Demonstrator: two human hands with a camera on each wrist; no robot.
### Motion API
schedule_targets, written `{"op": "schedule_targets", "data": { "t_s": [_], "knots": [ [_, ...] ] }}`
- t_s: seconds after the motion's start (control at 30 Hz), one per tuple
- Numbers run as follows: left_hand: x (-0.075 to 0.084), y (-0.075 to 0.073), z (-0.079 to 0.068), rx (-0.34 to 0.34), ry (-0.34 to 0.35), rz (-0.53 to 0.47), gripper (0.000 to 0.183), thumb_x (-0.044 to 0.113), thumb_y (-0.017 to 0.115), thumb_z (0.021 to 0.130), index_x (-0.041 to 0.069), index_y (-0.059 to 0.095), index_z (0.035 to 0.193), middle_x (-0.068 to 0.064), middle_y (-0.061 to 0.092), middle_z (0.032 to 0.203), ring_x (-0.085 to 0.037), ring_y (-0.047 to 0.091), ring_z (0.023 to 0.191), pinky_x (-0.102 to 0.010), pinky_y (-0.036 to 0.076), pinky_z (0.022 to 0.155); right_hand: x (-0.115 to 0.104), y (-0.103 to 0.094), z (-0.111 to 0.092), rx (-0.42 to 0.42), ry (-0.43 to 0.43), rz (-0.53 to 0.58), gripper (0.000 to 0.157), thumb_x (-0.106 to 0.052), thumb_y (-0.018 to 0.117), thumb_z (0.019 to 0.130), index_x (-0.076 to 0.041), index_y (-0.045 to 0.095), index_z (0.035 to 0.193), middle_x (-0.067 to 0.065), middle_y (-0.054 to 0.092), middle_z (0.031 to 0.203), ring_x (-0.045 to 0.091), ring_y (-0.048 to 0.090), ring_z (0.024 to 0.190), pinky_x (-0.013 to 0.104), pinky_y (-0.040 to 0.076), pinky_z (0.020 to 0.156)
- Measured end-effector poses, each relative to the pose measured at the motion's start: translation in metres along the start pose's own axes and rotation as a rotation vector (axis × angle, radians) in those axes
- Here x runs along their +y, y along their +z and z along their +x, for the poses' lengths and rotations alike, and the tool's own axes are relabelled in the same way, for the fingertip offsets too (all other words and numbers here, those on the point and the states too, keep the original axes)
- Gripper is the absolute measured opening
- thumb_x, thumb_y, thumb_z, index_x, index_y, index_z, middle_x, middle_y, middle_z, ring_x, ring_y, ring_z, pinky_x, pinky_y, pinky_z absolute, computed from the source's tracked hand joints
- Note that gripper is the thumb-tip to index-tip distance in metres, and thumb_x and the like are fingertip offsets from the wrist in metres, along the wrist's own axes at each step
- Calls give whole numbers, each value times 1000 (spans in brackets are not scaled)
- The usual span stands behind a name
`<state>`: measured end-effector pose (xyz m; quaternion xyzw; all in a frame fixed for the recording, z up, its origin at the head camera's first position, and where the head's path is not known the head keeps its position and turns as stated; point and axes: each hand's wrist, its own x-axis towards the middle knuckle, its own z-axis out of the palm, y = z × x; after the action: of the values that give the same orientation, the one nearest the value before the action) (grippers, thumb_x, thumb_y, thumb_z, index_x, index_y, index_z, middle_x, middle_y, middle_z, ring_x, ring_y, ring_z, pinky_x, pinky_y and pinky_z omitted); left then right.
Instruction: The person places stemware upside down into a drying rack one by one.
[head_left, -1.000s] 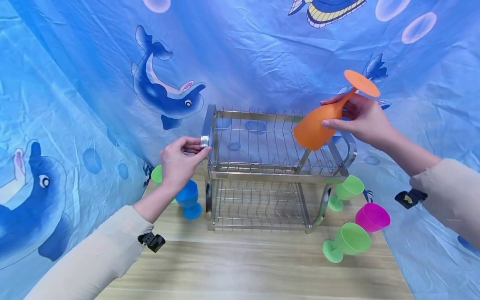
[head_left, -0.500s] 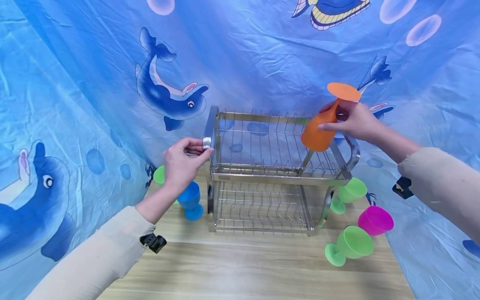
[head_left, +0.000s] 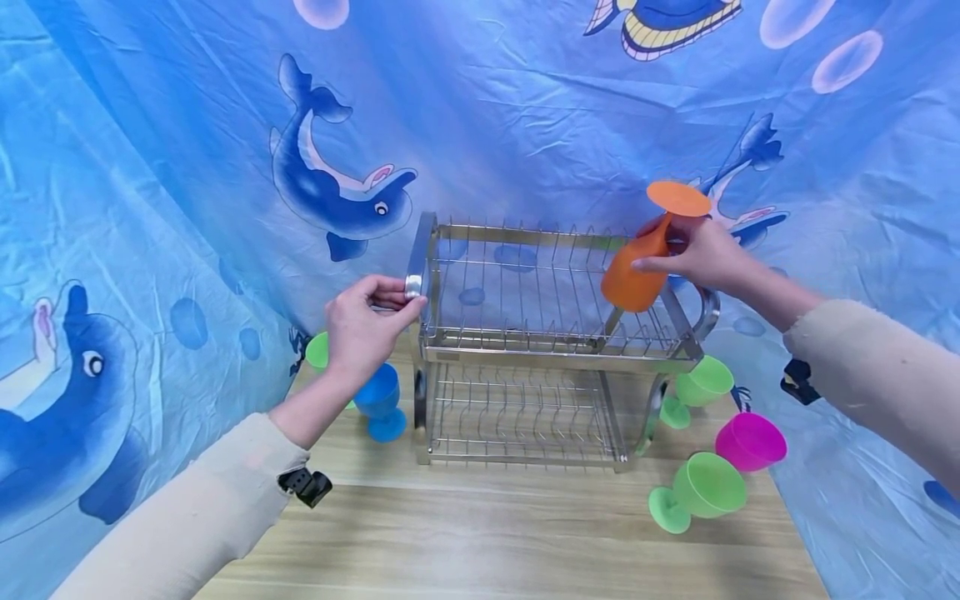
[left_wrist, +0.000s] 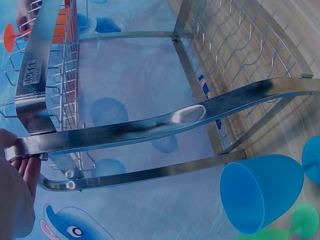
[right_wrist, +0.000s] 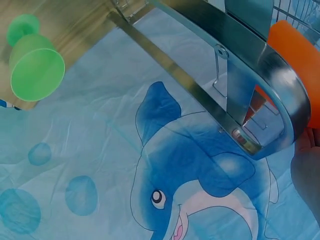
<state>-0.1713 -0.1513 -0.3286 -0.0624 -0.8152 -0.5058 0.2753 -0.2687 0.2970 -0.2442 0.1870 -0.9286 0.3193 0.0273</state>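
An orange goblet (head_left: 636, 275), foot up and bowl down, is held by my right hand (head_left: 701, 254), thumb on its bowl and fingers behind the stem. Its bowl overlaps the right end of the top tier of a two-tier metal dish rack (head_left: 517, 358). At the rack's left side, my left hand (head_left: 367, 325) pinches the metal frame's upper corner between thumb and fingers. The left wrist view shows those fingers wrapped under the frame bar (left_wrist: 130, 131). In the right wrist view the orange goblet (right_wrist: 295, 70) is partly behind the rack's curved end.
Left of the rack stand a blue goblet (head_left: 378, 398) and a green goblet (head_left: 317, 350) partly behind my forearm. On the right are two green goblets (head_left: 703, 382) and a magenta cup (head_left: 752, 442). A blue dolphin-print sheet (head_left: 525, 125) surrounds the wooden table (head_left: 480, 525).
My right hand has brought the orange goblet left and lower over the rack's top tier, turning it more upright with its foot up. My left hand keeps its hold on the frame.
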Motion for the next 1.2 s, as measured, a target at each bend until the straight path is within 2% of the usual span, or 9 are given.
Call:
{"op": "schedule_targets", "data": {
  "t_s": [0.13, 0.23, 0.3, 0.43, 0.57, 0.77, 0.87, 1.0, 1.2],
  "knots": [
    [1, 0, 0, -3, -2, -2, 26, 14, 92, 86, 2, 79, 105, -10, 81, 93, 3, 68, 75, -12, 60, 69, 2, 3, 0, -12, 17, -50, 52, -29, 87, 93, 0, 63, 130, 22, 68, 126, 45, 68, 121, 2, 47, 78],
    [1, 0, 0, -1, 0, -2, 25, 13, 92, 86, 2, 79, 105, -9, 81, 93, 2, 69, 75, -12, 60, 69, 3, 4, 0, -10, 16, -69, 54, -32, 87, 93, 0, 63, 130, 21, 68, 127, 44, 68, 120, 7, 50, 82],
    [1, 0, 0, -1, 4, -1, 25, 13, 92, 86, 2, 79, 105, -10, 81, 93, 2, 69, 75, -12, 60, 69, 3, 5, -1, -10, 16, -75, 55, -33, 87, 93, 0, 63, 130, 21, 68, 127, 45, 68, 121, 21, 59, 93],
    [1, 0, 0, -5, 11, -11, 26, 13, 91, 86, 1, 79, 105, -10, 81, 94, 3, 69, 76, -12, 60, 69, 2, 4, -3, -10, 24, -66, 58, -33, 86, 93, 1, 62, 134, 23, 67, 130, 46, 65, 126, 52, 58, 106],
    [0, 0, 0, -7, 10, -11, 26, 13, 91, 86, 1, 78, 106, -10, 81, 94, 2, 69, 76, -13, 60, 70, 1, 2, -5, -4, 49, -53, 62, -35, 85, 94, 1, 61, 137, 25, 66, 133, 47, 62, 131, 63, 52, 109],
    [0, 0, 0, -11, 2, -7, 26, 14, 91, 86, 2, 79, 105, -10, 80, 93, 1, 69, 76, -13, 60, 70, 1, -7, -15, 23, 95, -48, 73, -41, 84, 94, -1, 56, 149, 27, 61, 146, 48, 56, 139, 56, 48, 111],
    [-1, 1, 0, -16, -5, -11, 26, 14, 92, 86, 2, 79, 105, -9, 80, 93, 1, 69, 76, -13, 61, 70, 3, -12, -26, 45, 107, -15, 75, -39, 82, 96, -2, 52, 154, 25, 58, 152, 46, 54, 142, 31, 52, 109],
    [-3, 0, 1, -26, -8, -20, 27, 14, 92, 86, 2, 79, 106, -9, 80, 94, 1, 70, 77, -14, 61, 69, 7, -19, -45, 72, 121, 59, 71, -34, 80, 99, -4, 50, 156, 22, 55, 156, 40, 53, 144, 2, 48, 94],
    [-4, -2, 4, -39, -14, -15, 30, 16, 93, 85, 2, 79, 107, -10, 80, 95, 0, 69, 77, -13, 60, 69, 9, -23, -71, 96, 135, 112, 67, -28, 77, 101, -8, 49, 158, 19, 53, 157, 34, 50, 148, 2, 50, 90]
  ]
}}
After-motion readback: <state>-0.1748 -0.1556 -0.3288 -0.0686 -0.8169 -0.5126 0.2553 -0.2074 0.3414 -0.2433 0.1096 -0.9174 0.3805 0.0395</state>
